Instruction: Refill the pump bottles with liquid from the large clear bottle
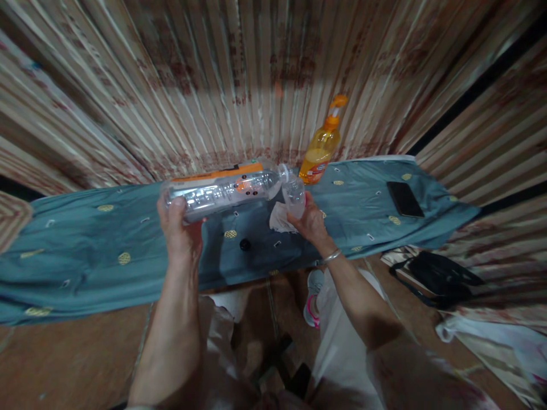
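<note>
My left hand (pixel 182 225) is wrapped round the base end of a large clear plastic bottle (pixel 222 191) with an orange and white label. The bottle lies nearly level in the air, its uncapped neck pointing right. At that mouth, my right hand (pixel 311 219) grips a small clear plastic cup (pixel 294 193), tilted towards the bottle. Whether liquid runs between them I cannot tell. A crumpled white tissue or cloth (pixel 281 218) shows beside my right fingers; whether they hold it too is unclear. Below the bottle, a small black cap (pixel 245 244) rests on the cloth-covered surface.
A pump bottle of orange-yellow liquid (pixel 319 151) stands behind my right hand. Further right lies a black phone (pixel 405 199). A teal patterned cloth (pixel 141 245) covers the narrow table, with a pleated curtain (pixel 239 74) behind it. A black bag (pixel 440 276) is on the floor at right.
</note>
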A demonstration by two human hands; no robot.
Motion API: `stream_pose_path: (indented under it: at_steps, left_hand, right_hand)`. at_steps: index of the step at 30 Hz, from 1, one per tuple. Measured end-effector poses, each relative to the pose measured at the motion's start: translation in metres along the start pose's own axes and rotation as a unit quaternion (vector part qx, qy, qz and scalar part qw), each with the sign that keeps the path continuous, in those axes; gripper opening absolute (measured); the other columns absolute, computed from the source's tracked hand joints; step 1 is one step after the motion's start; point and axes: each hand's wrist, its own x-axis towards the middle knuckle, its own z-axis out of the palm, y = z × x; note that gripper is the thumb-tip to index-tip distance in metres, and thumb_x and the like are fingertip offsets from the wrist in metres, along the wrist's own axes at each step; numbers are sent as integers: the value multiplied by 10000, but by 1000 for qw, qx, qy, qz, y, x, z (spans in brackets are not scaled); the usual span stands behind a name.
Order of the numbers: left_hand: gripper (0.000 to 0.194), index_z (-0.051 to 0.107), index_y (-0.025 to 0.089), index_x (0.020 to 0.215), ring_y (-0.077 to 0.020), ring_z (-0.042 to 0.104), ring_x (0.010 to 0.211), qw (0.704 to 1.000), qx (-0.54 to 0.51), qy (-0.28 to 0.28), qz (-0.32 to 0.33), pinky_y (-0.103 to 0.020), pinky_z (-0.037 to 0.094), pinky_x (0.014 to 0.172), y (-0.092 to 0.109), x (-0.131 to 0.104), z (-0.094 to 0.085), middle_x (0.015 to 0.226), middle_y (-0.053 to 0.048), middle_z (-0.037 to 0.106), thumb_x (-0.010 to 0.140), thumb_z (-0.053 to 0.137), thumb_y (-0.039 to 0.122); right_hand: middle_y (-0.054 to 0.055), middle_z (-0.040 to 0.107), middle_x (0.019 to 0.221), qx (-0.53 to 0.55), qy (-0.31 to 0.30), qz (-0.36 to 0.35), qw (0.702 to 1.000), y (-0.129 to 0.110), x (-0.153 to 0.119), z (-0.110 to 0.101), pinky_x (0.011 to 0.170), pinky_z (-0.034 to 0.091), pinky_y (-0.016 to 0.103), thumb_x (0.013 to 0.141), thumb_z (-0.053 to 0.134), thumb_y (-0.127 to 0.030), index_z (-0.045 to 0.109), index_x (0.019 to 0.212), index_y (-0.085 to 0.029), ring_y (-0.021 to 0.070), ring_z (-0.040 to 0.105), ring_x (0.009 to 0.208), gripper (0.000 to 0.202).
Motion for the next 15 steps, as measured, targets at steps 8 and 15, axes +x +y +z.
stream_pose_path:
  at_steps: [8,15]
  left_hand:
    - [639,634,246,1081,-181,558,841,1000,2,5,3,-243,422,601,-2,0,-1,1007,-25,618,579,887,549]
    - [606,640,255,1069,-168,544,797,1000,-3,9,8,-221,387,553,0,0,2,984,-19,612,584,875,533]
  right_hand:
    - [250,703,1314,-16,9,15,1000,-2,0,1,1022,583,639,788,745,-339,444,1482,-89,426,690,1226,796]
    - [249,692,1340,-20,6,10,1000,-2,0,0,1067,561,630,803,749,-331,417,1497,-105,411,679,1262,802]
